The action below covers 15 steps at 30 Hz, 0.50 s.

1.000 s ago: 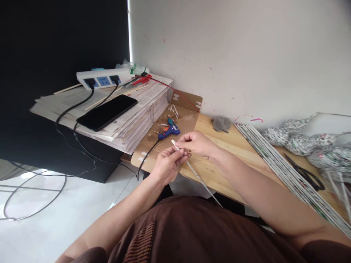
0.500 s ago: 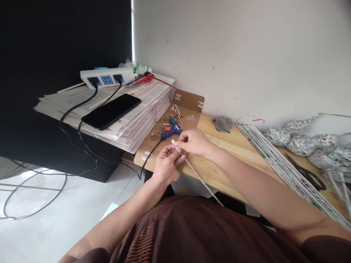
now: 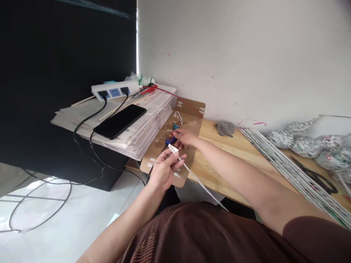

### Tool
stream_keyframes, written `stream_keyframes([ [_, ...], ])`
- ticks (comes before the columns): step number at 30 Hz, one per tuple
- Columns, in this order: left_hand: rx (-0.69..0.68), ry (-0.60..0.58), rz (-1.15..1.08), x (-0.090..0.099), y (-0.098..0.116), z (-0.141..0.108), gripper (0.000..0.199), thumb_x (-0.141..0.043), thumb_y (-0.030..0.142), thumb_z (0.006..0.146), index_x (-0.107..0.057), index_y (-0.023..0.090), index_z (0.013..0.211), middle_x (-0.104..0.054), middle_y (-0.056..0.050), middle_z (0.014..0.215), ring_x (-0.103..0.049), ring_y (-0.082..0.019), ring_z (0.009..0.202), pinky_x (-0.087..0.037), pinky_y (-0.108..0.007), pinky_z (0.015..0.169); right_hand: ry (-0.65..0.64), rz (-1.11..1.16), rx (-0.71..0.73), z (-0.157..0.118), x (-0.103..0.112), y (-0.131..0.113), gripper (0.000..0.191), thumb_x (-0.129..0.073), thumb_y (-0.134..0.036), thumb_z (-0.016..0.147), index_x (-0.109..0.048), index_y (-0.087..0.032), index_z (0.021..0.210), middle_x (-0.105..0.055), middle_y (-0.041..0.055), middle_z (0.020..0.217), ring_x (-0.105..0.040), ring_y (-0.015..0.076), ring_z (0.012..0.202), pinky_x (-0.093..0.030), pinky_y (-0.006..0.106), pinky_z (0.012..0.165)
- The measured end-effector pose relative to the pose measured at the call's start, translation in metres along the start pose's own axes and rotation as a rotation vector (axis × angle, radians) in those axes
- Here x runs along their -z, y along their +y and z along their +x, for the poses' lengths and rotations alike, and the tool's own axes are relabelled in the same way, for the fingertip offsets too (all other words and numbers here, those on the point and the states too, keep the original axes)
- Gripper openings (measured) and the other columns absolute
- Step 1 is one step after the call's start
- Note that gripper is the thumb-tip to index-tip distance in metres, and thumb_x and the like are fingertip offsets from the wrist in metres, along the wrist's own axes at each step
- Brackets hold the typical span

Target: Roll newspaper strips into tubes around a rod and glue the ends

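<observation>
Between the thumb and fingers of my left hand [image 3: 163,171] is a thin rolled newspaper stick [image 3: 202,185]. Its top end opens into a pale pointed flap, and its lower end runs down toward my lap. Just beyond it, my right hand [image 3: 187,138] is closed around the blue glue gun [image 3: 169,140], which rests on a brown cardboard sheet [image 3: 181,179]. The fingers cover part of the gun. Its teal nozzle end points away from me, and strings of dried glue lie around it.
At left, a phone [image 3: 120,121] and a white power strip [image 3: 115,90] lie on a stack of newspapers [image 3: 148,135], with black cables hanging down. To the right are several rolled paper sticks [image 3: 276,162], black scissors [image 3: 315,177], a grey lump [image 3: 225,128] and woven paper pieces [image 3: 304,144].
My right hand has left the stick's tip and moved forward to the glue gun. The left hand still holds the stick, its end flap now exposed. The view has shifted slightly.
</observation>
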State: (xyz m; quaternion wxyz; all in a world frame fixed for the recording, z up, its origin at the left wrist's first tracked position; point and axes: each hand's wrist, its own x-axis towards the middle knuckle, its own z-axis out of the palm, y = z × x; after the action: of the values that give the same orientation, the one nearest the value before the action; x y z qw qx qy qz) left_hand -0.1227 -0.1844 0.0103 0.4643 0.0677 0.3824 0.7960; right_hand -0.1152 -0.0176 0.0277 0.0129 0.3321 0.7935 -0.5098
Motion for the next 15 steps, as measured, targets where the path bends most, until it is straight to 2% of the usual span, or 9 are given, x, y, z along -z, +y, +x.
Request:
stream_keyframes([
  [3,0.007,-0.005,0.009,0.004,0.005,0.001,0.022,-0.075,0.012,0.068,-0.062,0.013,0.087,-0.067,-0.003,0.083,-0.07,-0.021,0.086,-0.058,-0.019,0.064,-0.007,-0.106,-0.012,0.009,-0.009,-0.006,0.037,-0.043,-0.046,0.092,-0.054,-0.027,0.122,-0.061,0.0006,0.057,-0.057,0.0148,0.04,-0.037,0.021,0.037],
  [7,-0.003,-0.003,-0.018,0.009,0.008,0.002,0.018,-0.074,0.007,0.068,-0.064,0.012,0.082,-0.068,-0.004,0.084,-0.07,-0.017,0.084,-0.057,-0.017,0.07,0.097,-0.128,-0.015,0.007,-0.016,-0.005,0.037,-0.044,-0.051,0.089,-0.06,-0.024,0.109,-0.064,0.0043,0.064,-0.061,0.018,0.046,-0.045,0.026,0.042],
  [11,0.015,0.001,-0.041,0.011,0.01,0.002,0.018,-0.075,0.006,0.067,-0.065,0.012,0.08,-0.069,-0.003,0.081,-0.07,-0.018,0.083,-0.058,-0.018,0.07,0.248,-0.044,-0.01,-0.003,-0.015,0.009,0.035,-0.047,-0.054,0.087,-0.06,-0.024,0.099,-0.064,0.0031,0.065,-0.061,0.0175,0.047,-0.047,0.027,0.043],
  [15,0.016,0.005,-0.048,0.009,0.012,0.004,0.017,-0.073,0.005,0.068,-0.066,0.011,0.083,-0.07,-0.005,0.083,-0.071,-0.021,0.083,-0.058,-0.02,0.071,0.379,0.13,0.079,-0.019,-0.007,0.026,0.018,-0.054,-0.039,0.084,-0.054,-0.023,0.091,-0.062,0.0002,0.067,-0.062,0.0157,0.05,-0.048,0.025,0.045],
])
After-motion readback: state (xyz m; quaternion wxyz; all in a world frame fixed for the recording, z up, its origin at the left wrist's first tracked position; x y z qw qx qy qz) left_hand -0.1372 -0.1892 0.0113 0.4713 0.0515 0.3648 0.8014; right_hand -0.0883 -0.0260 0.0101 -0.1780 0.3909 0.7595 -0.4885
